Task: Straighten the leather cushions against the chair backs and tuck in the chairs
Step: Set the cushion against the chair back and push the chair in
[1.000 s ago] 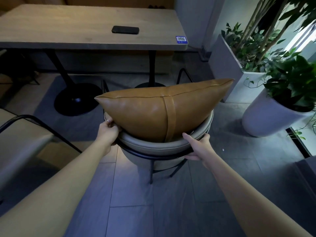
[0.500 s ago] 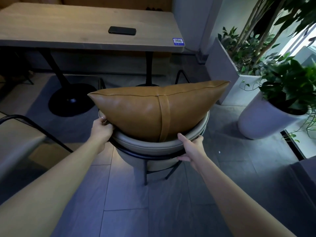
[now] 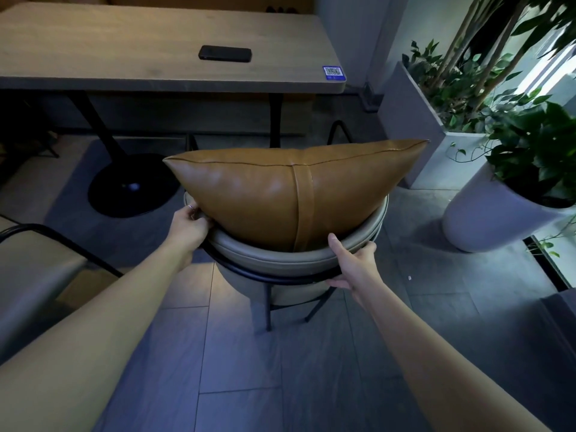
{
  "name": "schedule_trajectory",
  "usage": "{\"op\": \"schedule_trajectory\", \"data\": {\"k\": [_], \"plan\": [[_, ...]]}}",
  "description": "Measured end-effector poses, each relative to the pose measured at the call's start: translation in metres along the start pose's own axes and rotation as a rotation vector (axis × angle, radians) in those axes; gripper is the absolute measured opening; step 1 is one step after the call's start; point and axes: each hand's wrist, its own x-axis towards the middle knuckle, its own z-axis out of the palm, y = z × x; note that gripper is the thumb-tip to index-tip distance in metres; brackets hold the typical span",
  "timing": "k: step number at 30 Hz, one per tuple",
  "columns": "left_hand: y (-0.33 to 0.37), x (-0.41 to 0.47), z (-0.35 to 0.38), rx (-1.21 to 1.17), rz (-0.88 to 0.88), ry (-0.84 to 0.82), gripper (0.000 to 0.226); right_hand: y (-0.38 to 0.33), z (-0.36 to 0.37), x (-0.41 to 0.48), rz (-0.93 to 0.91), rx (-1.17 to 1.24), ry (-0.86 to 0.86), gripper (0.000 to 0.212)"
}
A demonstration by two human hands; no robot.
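Observation:
A tan leather cushion (image 3: 280, 194) with a vertical strap stands upright inside the curved grey back of a chair (image 3: 280, 263) with a black metal frame. I see the chair from behind, facing the wooden table (image 3: 124, 57). My left hand (image 3: 190, 226) grips the left end of the chair back, beside the cushion's lower left corner. My right hand (image 3: 352, 263) holds the right part of the chair back rim, thumb on top, fingers under the black frame. The chair's seat is hidden behind the cushion.
A black phone (image 3: 225, 53) and a blue QR sticker (image 3: 333, 72) lie on the table. The table's round black base (image 3: 131, 185) sits ahead left. A second chair (image 3: 34, 263) stands at left. White planters (image 3: 486, 219) with green plants stand at right.
The chair with its cushion has shifted a little forward toward the table, and both hands have stayed gripping the chair back.

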Motion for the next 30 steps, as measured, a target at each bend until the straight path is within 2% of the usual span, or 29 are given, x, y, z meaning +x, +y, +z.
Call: {"op": "schedule_trajectory", "data": {"k": [3, 8, 13, 15, 16, 18, 21, 25, 30], "plan": [[0.002, -0.009, -0.001, 0.007, 0.004, -0.022, 0.037, -0.001, -0.001, 0.001, 0.000, -0.029, -0.016, 0.104], [0.003, -0.039, 0.008, -0.013, -0.038, -0.107, 0.089, -0.009, -0.015, 0.001, 0.048, -0.118, -0.069, 0.103], [-0.002, -0.049, 0.027, 0.019, -0.196, -0.124, 0.128, -0.019, -0.031, 0.009, 0.087, -0.020, -0.090, 0.072], [-0.008, -0.045, 0.031, 0.032, -0.209, -0.105, 0.145, -0.020, -0.029, 0.014, 0.089, 0.017, -0.073, 0.070], [-0.010, -0.043, 0.032, 0.019, -0.200, -0.101, 0.146, -0.020, -0.028, 0.017, 0.090, 0.023, -0.068, 0.073], [-0.009, -0.046, 0.031, -0.017, -0.161, -0.093, 0.133, -0.020, -0.027, 0.020, 0.091, 0.025, -0.079, 0.079], [-0.008, -0.050, 0.029, -0.048, -0.099, -0.085, 0.115, -0.022, -0.026, 0.021, 0.097, 0.028, -0.091, 0.073], [-0.010, -0.044, 0.029, -0.076, -0.076, -0.079, 0.114, -0.024, -0.022, 0.023, 0.099, 0.014, -0.099, 0.056], [-0.008, -0.036, 0.028, -0.062, -0.058, -0.092, 0.112, -0.026, -0.017, 0.027, 0.084, 0.022, -0.090, 0.066]]}}
